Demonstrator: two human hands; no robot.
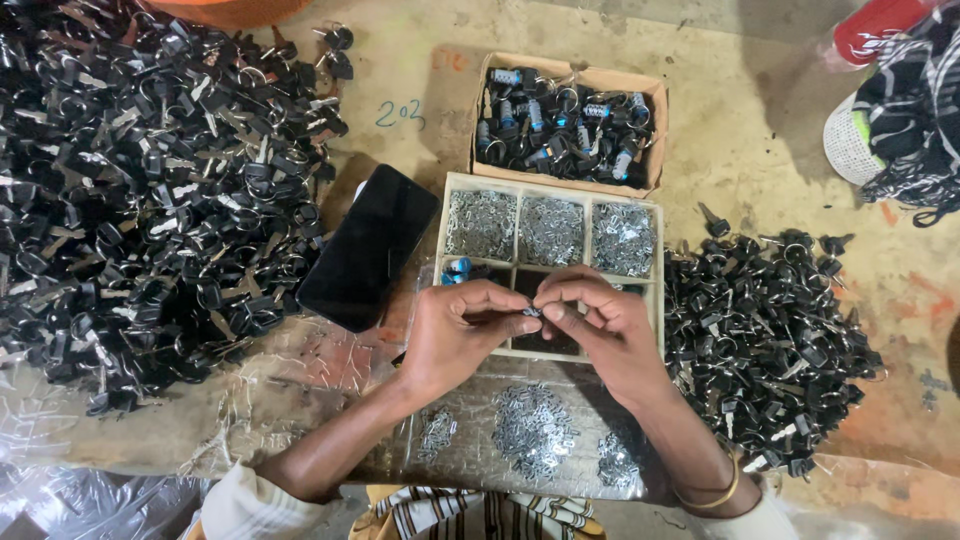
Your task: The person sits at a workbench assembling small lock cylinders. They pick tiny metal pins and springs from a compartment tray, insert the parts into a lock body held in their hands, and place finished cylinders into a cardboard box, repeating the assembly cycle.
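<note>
Metal lock part [531, 313] pinched between left hand [455, 335] and right hand [600, 335] fingertips at frame centre over divided tray [655, 290]; cardboard box [655, 130] upper centre holds few locks, large key piles [150, 190] remain.

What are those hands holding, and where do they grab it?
A tiny metal piece, pinched at its ends between the fingertips of the left hand and right hand.
</note>
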